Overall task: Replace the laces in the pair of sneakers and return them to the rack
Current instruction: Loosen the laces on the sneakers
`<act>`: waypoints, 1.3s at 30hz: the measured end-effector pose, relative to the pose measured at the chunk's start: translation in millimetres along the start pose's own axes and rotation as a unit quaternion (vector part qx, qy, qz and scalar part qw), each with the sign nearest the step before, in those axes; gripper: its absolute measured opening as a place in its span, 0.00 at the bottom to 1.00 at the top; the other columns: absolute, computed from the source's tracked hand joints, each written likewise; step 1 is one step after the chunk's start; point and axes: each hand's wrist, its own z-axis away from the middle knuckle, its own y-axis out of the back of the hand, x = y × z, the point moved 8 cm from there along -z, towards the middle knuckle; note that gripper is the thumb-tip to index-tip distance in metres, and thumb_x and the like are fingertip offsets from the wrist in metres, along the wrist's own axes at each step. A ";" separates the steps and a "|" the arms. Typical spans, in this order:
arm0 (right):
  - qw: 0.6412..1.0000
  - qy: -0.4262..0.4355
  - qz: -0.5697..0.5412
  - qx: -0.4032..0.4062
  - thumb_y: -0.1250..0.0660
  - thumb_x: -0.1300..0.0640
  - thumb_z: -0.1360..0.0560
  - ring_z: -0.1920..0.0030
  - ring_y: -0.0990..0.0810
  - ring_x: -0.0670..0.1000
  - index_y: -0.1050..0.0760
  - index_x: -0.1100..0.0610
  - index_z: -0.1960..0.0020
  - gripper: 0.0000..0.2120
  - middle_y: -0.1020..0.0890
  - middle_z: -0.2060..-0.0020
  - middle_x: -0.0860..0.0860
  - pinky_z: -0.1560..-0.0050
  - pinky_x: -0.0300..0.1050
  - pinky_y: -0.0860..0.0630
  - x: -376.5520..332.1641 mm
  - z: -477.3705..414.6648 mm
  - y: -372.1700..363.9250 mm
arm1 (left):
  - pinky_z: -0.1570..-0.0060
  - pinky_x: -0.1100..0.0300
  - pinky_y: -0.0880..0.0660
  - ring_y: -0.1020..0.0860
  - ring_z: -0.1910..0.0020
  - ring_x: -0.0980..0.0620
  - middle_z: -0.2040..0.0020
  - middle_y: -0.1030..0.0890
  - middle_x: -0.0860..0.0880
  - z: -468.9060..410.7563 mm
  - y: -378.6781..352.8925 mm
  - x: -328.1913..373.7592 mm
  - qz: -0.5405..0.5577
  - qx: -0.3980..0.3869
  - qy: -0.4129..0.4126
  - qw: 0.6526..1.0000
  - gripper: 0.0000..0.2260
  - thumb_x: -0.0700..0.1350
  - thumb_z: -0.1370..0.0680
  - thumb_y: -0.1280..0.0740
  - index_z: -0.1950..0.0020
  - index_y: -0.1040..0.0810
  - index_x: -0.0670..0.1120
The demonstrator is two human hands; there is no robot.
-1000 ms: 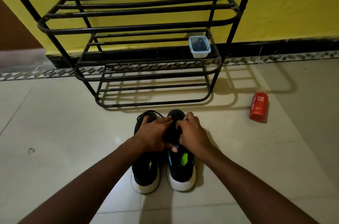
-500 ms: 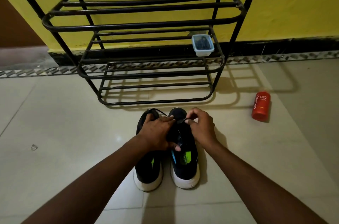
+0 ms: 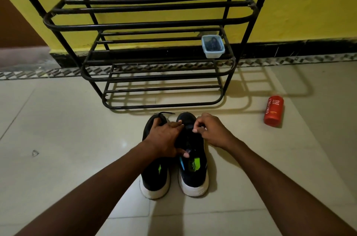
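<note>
**A:** What is the right grip [image 3: 212, 132] doing?

**B:** It is curling in tight. The thumb and forefinger are closing on what looks like the black lace [image 3: 193, 127] near the toe end of the right sneaker [image 3: 193, 176], and the other fingers are folding in behind them. The lace is dark against a dark upper, so I am going by the pinch.

**A:** And the left grip [image 3: 166, 139]?

**B:** That one is lying spread out with its fingers mostly straight. It is resting across the front of the left sneaker [image 3: 154, 177], with the fingertips reaching towards the right grip. The thumb is pressing on the tongue area of the right sneaker. I cannot tell whether anything is sitting under the palm.

**A:** Where are the sneakers sitting?

**B:** They are standing side by side on the pale tiled floor [image 3: 58, 139], just apart. Their white heels are pointing at the person and their toes at the rack [image 3: 144, 23]. A loose lace end [image 3: 167, 113] is poking out past the toe of the left one.

**A:** What is lying around them?

**B:** The black metal rack is standing just beyond the toes, against a yellow wall. A small clear container [image 3: 213, 46] with something dark inside is sitting at the right end of its middle shelf. A red bottle [image 3: 273, 111] is lying on the floor, well off to the right.
</note>
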 end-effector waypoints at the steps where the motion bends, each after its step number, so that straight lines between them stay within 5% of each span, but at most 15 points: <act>1: 0.999 -0.015 -0.030 0.037 0.29 0.60 0.23 0.57 0.25 0.43 0.21 0.53 0.57 0.05 0.24 0.57 0.48 0.58 0.36 0.31 2.0 -1.2 1.5 | 0.27 0.41 0.50 0.41 0.20 0.49 0.18 0.43 0.49 0.3 -0.2 -0.4 0.001 -0.001 0.001 1.000 0.48 0.74 0.30 0.34 0.19 0.43 0.50; 3: 0.959 -0.103 -0.234 0.121 0.35 0.61 0.19 0.61 0.26 0.46 0.25 0.53 0.57 0.08 0.21 0.55 0.50 0.65 0.36 0.30 16.5 1.8 6.6 | 0.26 0.40 0.52 0.42 0.20 0.49 0.18 0.44 0.50 1.0 -1.6 -1.3 0.006 -0.006 0.003 1.000 0.48 0.74 0.30 0.34 0.18 0.44 0.50; 5: 0.843 -0.193 -0.474 0.166 0.42 0.62 0.15 0.72 0.32 0.45 0.29 0.57 0.56 0.11 0.21 0.60 0.54 0.76 0.36 0.36 34.1 10.3 2.5 | 0.25 0.40 0.53 0.43 0.20 0.50 0.17 0.45 0.50 0.9 -3.3 -2.2 0.008 -0.004 0.004 1.000 0.48 0.74 0.30 0.35 0.18 0.44 0.50; 7: 0.802 -0.222 -0.534 0.146 0.44 0.64 0.15 0.77 0.38 0.45 0.31 0.57 0.56 0.11 0.26 0.66 0.55 0.78 0.34 0.42 44.3 16.3 -1.9 | 0.25 0.40 0.53 0.43 0.20 0.50 0.17 0.45 0.51 0.4 -4.7 -2.8 0.008 -0.004 0.004 1.000 0.48 0.74 0.30 0.35 0.18 0.44 0.50; 10: 0.910 -0.174 -0.371 0.071 0.38 0.69 0.21 0.78 0.35 0.42 0.28 0.56 0.57 0.10 0.30 0.70 0.52 0.77 0.37 0.39 45.2 20.7 -1.8 | 0.25 0.40 0.54 0.43 0.20 0.50 0.17 0.45 0.50 -1.5 -6.6 -3.3 0.008 -0.004 0.003 1.000 0.48 0.75 0.30 0.35 0.18 0.44 0.50; 13: 0.993 -0.056 -0.107 0.016 0.25 0.61 0.27 0.66 0.24 0.41 0.20 0.55 0.57 0.05 0.23 0.67 0.46 0.62 0.38 0.26 34.3 23.9 -4.0 | 0.26 0.40 0.53 0.43 0.20 0.50 0.17 0.46 0.50 -2.5 -7.4 -3.3 0.003 -0.003 0.004 1.000 0.48 0.75 0.30 0.35 0.18 0.45 0.50; 16: 0.996 -0.017 -0.079 0.046 0.23 0.63 0.29 0.59 0.22 0.49 0.16 0.54 0.58 0.05 0.24 0.61 0.48 0.53 0.46 0.25 33.0 22.7 -3.5 | 0.26 0.40 0.52 0.43 0.20 0.50 0.17 0.46 0.50 -2.8 -7.9 -3.0 0.000 0.000 0.005 1.000 0.49 0.75 0.31 0.35 0.18 0.44 0.50; 19: 0.974 -0.021 -0.143 0.175 0.24 0.64 0.29 0.44 0.24 0.52 0.17 0.52 0.60 0.08 0.23 0.50 0.44 0.48 0.46 0.25 28.7 22.9 16.6 | 0.26 0.39 0.53 0.43 0.20 0.50 0.17 0.46 0.50 -3.0 -8.7 -3.6 0.005 0.001 0.006 1.000 0.49 0.75 0.31 0.34 0.18 0.45 0.51; 21: 0.923 -0.073 -0.309 0.216 0.30 0.68 0.25 0.44 0.21 0.53 0.21 0.55 0.62 0.10 0.19 0.50 0.47 0.47 0.46 0.27 32.6 22.5 27.2 | 0.26 0.39 0.53 0.43 0.20 0.50 0.17 0.46 0.51 -3.7 -9.7 -4.3 0.008 0.002 0.007 1.000 0.49 0.75 0.31 0.35 0.18 0.45 0.51; 24: 0.795 -0.135 -0.556 0.201 0.42 0.69 0.18 0.62 0.21 0.55 0.30 0.58 0.59 0.13 0.20 0.66 0.52 0.60 0.46 0.30 34.5 21.1 23.3 | 0.26 0.38 0.53 0.43 0.20 0.50 0.17 0.46 0.51 -5.1 -11.5 -5.4 0.004 0.005 0.006 1.000 0.49 0.76 0.32 0.36 0.18 0.45 0.51; 26: 0.861 -0.121 -0.464 0.167 0.42 0.68 0.18 0.69 0.29 0.50 0.32 0.56 0.56 0.11 0.26 0.70 0.50 0.64 0.45 0.34 31.8 20.6 25.5 | 0.26 0.38 0.53 0.43 0.20 0.49 0.17 0.45 0.51 -6.4 -12.9 -6.2 0.003 0.007 0.004 1.000 0.49 0.77 0.32 0.36 0.18 0.45 0.52; 29: 0.994 -0.048 -0.090 0.033 0.33 0.60 0.21 0.67 0.30 0.44 0.32 0.50 0.44 0.10 0.28 0.67 0.44 0.61 0.44 0.33 17.4 24.6 13.9 | 0.26 0.38 0.53 0.43 0.20 0.50 0.17 0.45 0.50 -6.8 -12.8 -6.2 -0.001 0.007 0.004 1.000 0.49 0.77 0.32 0.36 0.19 0.44 0.52; 33: 0.978 0.039 0.201 -0.042 0.38 0.58 0.20 0.47 0.26 0.51 0.27 0.50 0.45 0.06 0.31 0.51 0.46 0.47 0.50 0.40 -0.9 26.3 -6.6 | 0.26 0.38 0.52 0.43 0.20 0.50 0.17 0.45 0.50 -6.3 -11.3 -4.7 -0.005 0.005 0.007 1.000 0.49 0.76 0.31 0.36 0.18 0.45 0.51; 36: 0.988 0.041 0.142 0.054 0.37 0.60 0.21 0.47 0.28 0.49 0.29 0.47 0.51 0.07 0.32 0.50 0.47 0.45 0.51 0.38 -7.2 23.8 6.3 | 0.26 0.39 0.52 0.44 0.20 0.50 0.17 0.45 0.51 -5.8 -11.5 -4.6 -0.007 0.005 0.008 1.000 0.49 0.76 0.31 0.36 0.18 0.45 0.51; 39: 0.969 -0.011 -0.153 0.191 0.35 0.63 0.22 0.49 0.22 0.51 0.29 0.49 0.58 0.11 0.22 0.53 0.50 0.48 0.49 0.28 -1.0 24.9 33.3 | 0.26 0.38 0.52 0.43 0.20 0.50 0.17 0.45 0.51 -5.7 -11.2 -4.7 -0.004 0.007 0.006 1.000 0.49 0.76 0.31 0.36 0.18 0.45 0.51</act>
